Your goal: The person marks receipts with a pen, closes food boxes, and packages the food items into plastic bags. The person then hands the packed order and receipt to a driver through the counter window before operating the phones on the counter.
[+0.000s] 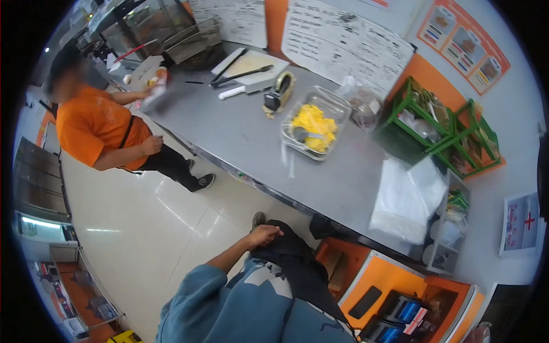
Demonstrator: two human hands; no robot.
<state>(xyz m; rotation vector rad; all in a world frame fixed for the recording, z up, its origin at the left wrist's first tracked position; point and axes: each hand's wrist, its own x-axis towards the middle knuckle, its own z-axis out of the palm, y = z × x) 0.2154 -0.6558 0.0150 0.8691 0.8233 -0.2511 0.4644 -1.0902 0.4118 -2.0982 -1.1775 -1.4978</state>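
Observation:
My left hand [264,235] hangs low over my dark apron, below the counter's front edge, its fingers curled together and no object showing in them. My right hand is out of view. On the grey metal counter [251,134], a clear tray [345,111] holds yellow food [313,127] and a metal scoop [306,135]. Beside it sits a tape dispenser [278,93]. Farther left, a white-handled knife [233,92] and black tongs [243,75] lie at a white cutting board [267,64].
A co-worker in an orange shirt [91,120] stands at the left, holding a food container [155,96]. Green baskets [400,134] and white plastic bags [400,200] are on the counter's right. An orange cabinet [383,274] stands below it. A wheeled rack [86,286] is at lower left.

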